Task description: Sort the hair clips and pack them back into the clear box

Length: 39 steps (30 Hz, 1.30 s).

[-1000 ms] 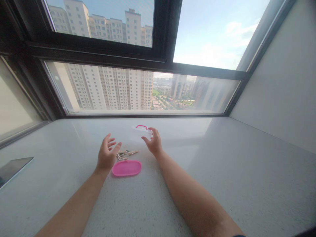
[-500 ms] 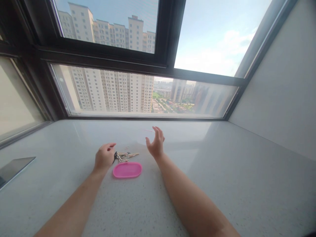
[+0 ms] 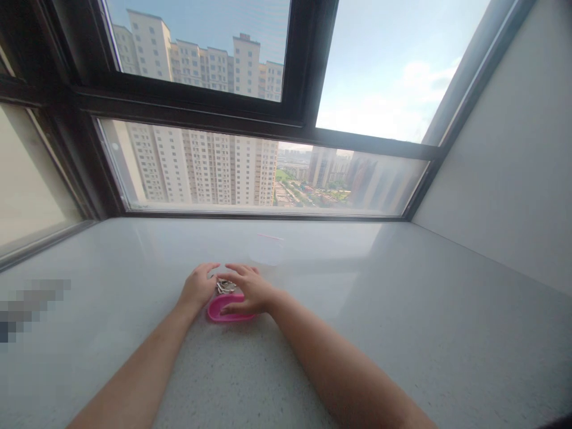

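A bunch of keys (image 3: 226, 286) lies on the pale stone window ledge (image 3: 402, 333), between my two hands. My left hand (image 3: 198, 287) is curled at the keys' left end, its fingers closed on them. My right hand (image 3: 248, 290) reaches across from the right with fingers stretched out flat, over the keys and the top of a pink oval lid (image 3: 226, 313). The lid lies flat on the ledge just in front of the keys. Behind my hands stands a clear plastic box (image 3: 267, 251) with a thin pink handle (image 3: 270, 236); it is barely visible.
A black-framed window (image 3: 308, 122) runs along the back of the ledge, with tower blocks outside. A grey wall (image 3: 513, 179) closes off the right side. A pixelated flat object (image 3: 31, 298) lies at the ledge's far left.
My right hand has come down from the clear box and left onto the keys and pink lid. My left hand has closed on the keys' left end.
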Tool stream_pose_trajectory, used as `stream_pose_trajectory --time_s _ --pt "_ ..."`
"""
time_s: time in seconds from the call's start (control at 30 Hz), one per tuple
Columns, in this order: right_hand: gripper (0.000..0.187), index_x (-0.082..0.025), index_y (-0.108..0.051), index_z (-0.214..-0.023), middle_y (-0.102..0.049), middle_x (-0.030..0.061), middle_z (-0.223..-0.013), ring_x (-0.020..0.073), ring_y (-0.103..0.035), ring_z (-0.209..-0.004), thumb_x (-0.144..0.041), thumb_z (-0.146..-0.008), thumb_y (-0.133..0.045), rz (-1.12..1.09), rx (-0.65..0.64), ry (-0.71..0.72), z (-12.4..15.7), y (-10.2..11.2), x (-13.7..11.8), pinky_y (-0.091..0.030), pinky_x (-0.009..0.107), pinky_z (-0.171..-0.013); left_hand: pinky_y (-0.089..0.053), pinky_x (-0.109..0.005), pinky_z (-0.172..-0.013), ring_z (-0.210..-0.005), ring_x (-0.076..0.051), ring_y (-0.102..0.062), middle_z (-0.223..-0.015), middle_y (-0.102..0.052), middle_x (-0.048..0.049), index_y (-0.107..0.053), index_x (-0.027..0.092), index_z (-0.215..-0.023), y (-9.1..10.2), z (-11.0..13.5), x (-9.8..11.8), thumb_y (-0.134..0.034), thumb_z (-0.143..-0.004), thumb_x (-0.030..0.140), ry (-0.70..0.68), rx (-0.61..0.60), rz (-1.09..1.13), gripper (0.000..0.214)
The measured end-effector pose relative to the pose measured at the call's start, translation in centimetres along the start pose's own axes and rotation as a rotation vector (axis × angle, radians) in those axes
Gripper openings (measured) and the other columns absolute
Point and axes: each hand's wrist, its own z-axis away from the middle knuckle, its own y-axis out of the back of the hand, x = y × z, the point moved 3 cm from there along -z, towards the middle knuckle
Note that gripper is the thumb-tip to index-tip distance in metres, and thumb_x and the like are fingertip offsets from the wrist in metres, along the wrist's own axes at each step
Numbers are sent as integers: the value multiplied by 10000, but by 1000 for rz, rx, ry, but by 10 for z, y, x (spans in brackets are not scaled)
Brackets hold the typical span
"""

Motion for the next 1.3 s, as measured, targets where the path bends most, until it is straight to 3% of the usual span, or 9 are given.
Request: stream_pose_trajectory --time_s 0.23,0.47,0.6,0.67,0.83,0.93,1.0,1.1,1.3 --pt "874 -278 -264 -1400 -265 131 -1465 329 -286 -1319 -660 -680 -581 50 -72 -116 -3 -14 6 -219 507 -1036 -395 -282 -995 -1152 -194 -543 -1243 -602 -85 -595 133 -1160 -12 2 5 -400 -748 212 -76 -146 -11 463" --pt "721 -224 -387 -1317 -508 116 -1278 269 -467 -1161 -479 -698 -654 109 162 -183 -3 -10 16 -304 443 -974 -427 -308 -960 -1095 -228 -580 -1174 -635 -127 -608 98 -1125 -7 3 10 -409 -756 230 -67 -85 -33 439" --pt "355 -188 -560 -1088 -620 84 -1044 219 -544 -993 -336 -769 -605 80 356 -254 -4 -1 25 -365 373 -897 -409 -352 -986 -1114 -241 -561 -1176 -627 -135 -613 103 -1094 0 5 18 -423 -759 219 -130 -20 -28 402" --pt "163 -163 -600 -936 -630 83 -940 200 -555 -919 -241 -811 -530 78 399 -293 -3 4 31 -386 343 -854 -377 -375 -1018 -1152 -245 -529 -1195 -611 -142 -619 102 -1072 3 9 27 -420 -777 217 -195 3 -20 375" --pt "75 -173 -608 -735 -612 38 -775 155 -557 -763 -174 -750 -535 74 360 -268 20 21 43 -413 261 -748 -374 -324 -1024 -1155 -200 -524 -1202 -616 -69 -665 198 -1016 -4 37 72 -445 -825 241 -468 -118 -6 294" --pt "26 -180 -597 -684 -600 21 -734 146 -548 -716 -170 -691 -574 82 346 -313 46 31 51 -412 247 -714 -362 -389 -1028 -1218 -239 -470 -1348 -504 -81 -553 246 -1231 -19 58 97 -481 -838 295 -658 -265 -81 403" --pt "65 -170 -591 -681 -589 36 -728 150 -536 -687 -175 -718 -537 100 397 -420 63 35 61 -411 263 -700 -332 -444 -1044 -1255 -290 -428 -1398 -441 -124 -505 222 -1289 -30 65 104 -525 -817 382 -680 -333 -153 499" --pt "200 -117 -599 -898 -594 103 -866 169 -546 -720 -166 -773 -452 119 511 -627 77 37 83 -419 309 -735 -306 -451 -1061 -1288 -300 -387 -1420 -409 -126 -516 216 -1284 -40 67 103 -484 -841 409 -649 -409 -198 484" --pt "560 -111 -552 -1113 -604 120 -995 199 -575 -819 -366 -634 -693 34 447 -734 55 28 123 -436 319 -783 -333 -397 -1052 -1228 -221 -468 -1326 -536 -51 -577 284 -1220 -35 59 91 -396 -879 233 -614 -464 -98 389"
